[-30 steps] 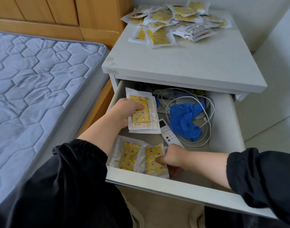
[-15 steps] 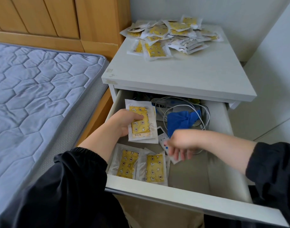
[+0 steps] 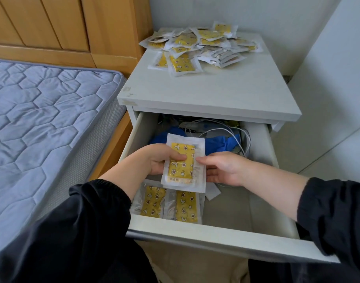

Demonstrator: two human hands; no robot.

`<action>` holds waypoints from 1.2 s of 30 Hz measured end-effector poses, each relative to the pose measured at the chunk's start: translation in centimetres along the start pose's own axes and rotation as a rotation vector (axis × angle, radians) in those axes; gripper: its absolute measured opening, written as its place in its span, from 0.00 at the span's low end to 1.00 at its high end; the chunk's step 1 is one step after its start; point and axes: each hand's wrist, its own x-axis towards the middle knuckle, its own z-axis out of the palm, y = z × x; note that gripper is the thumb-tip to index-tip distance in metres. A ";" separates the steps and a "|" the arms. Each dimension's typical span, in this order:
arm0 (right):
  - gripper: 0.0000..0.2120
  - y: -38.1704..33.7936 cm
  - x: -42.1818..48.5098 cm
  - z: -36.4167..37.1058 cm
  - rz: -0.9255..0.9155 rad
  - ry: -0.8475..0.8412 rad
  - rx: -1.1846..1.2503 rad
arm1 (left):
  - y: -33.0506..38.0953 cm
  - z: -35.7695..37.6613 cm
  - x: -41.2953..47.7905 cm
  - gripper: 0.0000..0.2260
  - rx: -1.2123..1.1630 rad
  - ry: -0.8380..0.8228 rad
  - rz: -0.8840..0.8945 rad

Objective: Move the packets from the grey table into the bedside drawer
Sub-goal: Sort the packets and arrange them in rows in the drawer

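Observation:
A pile of several yellow-printed packets [image 3: 201, 46] lies at the back of the grey table top [image 3: 211, 90]. Below it the drawer [image 3: 216, 234] stands pulled out. My left hand [image 3: 157, 159] grips a small stack of packets [image 3: 184, 163] above the drawer's left half, thumb on the top one. My right hand [image 3: 222, 168] touches the stack's right edge with its fingertips, fingers spread beneath it. Two packets [image 3: 169, 204] lie flat side by side at the drawer's front left.
Inside the drawer at the back are a blue cloth [image 3: 220, 145] and white cables [image 3: 226, 129]. A bed with a blue quilted mattress [image 3: 42, 123] and wooden headboard [image 3: 62, 27] stands to the left. White walls close in behind and on the right.
My right hand left the front packets, rose and came to the right edge of the stack. My left hand lifted the stack a little towards me.

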 end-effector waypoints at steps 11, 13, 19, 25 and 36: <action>0.10 -0.6 -2.1 -2.0 0.045 0.001 -0.299 | -0.8 0.9 -0.1 0.12 0.375 -0.156 0.122; 0.10 -1.7 -2.5 -2.4 0.023 -0.040 -0.393 | -0.8 1.2 -0.1 0.12 0.435 -0.120 0.164; 0.11 -3.6 -1.7 -3.2 -0.117 -0.043 -0.766 | -1.1 2.1 0.2 0.12 0.616 -0.068 0.223; 0.08 -3.3 -1.1 -2.8 -0.074 -0.141 -1.187 | -1.9 2.9 0.9 0.10 0.798 -0.188 0.201; 0.21 1.4 1.3 -1.7 0.247 -0.252 -1.939 | -2.9 2.8 2.4 0.13 1.356 -0.263 0.051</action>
